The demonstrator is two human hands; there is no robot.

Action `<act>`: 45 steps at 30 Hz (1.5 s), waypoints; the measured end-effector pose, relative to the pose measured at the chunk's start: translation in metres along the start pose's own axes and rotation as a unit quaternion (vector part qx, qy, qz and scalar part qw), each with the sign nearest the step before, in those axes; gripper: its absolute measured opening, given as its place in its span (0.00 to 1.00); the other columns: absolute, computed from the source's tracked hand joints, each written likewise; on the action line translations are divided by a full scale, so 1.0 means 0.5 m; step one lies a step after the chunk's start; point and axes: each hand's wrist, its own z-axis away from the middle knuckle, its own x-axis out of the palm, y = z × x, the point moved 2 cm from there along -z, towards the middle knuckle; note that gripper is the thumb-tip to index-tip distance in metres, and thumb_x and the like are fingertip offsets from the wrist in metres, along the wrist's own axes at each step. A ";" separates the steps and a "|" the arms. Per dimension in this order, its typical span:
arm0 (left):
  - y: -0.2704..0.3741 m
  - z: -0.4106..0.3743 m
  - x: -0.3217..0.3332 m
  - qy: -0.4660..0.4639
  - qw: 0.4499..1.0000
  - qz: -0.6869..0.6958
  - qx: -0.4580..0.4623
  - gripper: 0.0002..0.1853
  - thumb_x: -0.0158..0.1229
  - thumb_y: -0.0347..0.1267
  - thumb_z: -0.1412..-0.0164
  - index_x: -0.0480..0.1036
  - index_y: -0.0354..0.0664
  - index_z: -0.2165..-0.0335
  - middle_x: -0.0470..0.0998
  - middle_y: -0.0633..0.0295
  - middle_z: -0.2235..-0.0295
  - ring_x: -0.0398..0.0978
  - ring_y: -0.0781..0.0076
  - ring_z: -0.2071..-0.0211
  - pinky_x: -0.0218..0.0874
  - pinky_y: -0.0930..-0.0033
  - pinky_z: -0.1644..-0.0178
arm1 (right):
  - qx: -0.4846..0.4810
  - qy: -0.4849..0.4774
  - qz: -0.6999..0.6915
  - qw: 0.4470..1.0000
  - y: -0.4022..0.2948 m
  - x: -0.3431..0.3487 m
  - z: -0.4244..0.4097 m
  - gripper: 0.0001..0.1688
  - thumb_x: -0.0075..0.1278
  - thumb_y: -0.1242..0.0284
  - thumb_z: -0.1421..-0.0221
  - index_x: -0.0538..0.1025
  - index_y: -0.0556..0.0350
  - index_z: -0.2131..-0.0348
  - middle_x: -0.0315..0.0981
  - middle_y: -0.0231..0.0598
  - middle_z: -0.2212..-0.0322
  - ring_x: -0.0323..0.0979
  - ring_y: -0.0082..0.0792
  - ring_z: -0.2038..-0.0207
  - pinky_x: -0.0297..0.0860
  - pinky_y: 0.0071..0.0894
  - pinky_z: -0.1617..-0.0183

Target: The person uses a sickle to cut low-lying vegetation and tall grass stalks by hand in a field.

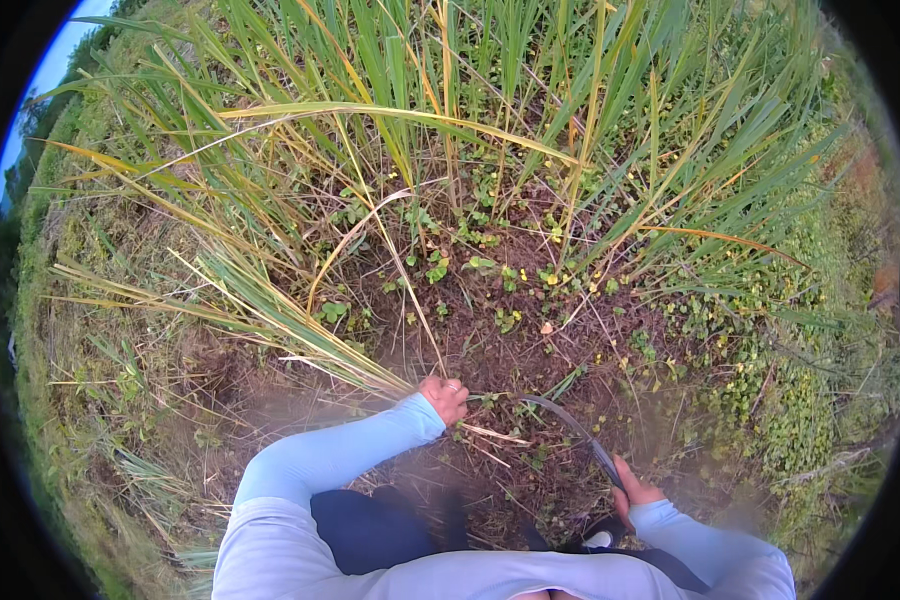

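Observation:
My left hand (444, 400) is closed around a bundle of cut grass stalks (307, 337), low in front of me. The long leaves fan out to the upper left, and short stalk ends stick out to the right of the fist. In my right hand (634, 491) is the handle of a sickle (570, 421). Its curved blade points up and left, with the tip a little right of my left fist. Tall green and yellow grass (390, 82) stands rooted beyond both hands.
Low leafy plants with small yellow flowers (510, 281) grow among dry litter ahead. Green creeping plants (780, 405) cover the ground at the right. Cut grass (150, 476) lies at the lower left. My shoe (598, 539) shows beneath me.

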 end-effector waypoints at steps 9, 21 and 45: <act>-0.056 -0.168 -0.031 -0.258 0.962 -0.017 0.091 0.28 0.49 0.45 0.44 0.53 0.72 0.45 0.33 0.65 0.38 0.40 0.51 0.39 0.45 0.34 0.47 | 0.058 0.165 0.005 0.985 -0.019 -0.052 -0.068 0.38 0.43 0.71 0.47 0.45 0.41 0.41 0.66 0.48 0.83 0.67 0.50 0.81 0.62 0.45 0.77; -0.023 -0.187 0.077 -0.349 0.902 0.248 0.050 0.27 0.61 0.28 0.61 0.67 0.45 0.57 0.69 0.56 0.61 0.68 0.55 0.56 0.60 0.57 0.51 | 0.136 -0.030 -0.096 0.986 -0.020 -0.032 0.113 0.33 0.42 0.68 0.46 0.52 0.38 0.43 0.72 0.54 0.71 0.72 0.53 0.67 0.68 0.40 0.63; -0.039 0.038 0.008 -0.331 0.933 0.138 -0.035 0.09 0.48 0.30 0.50 0.68 0.43 0.66 0.74 0.52 0.70 0.74 0.55 0.65 0.65 0.55 0.62 | -0.074 0.039 -0.188 0.979 -0.124 -0.040 -0.228 0.29 0.37 0.68 0.42 0.51 0.42 0.42 0.67 0.49 0.78 0.67 0.50 0.76 0.64 0.39 0.69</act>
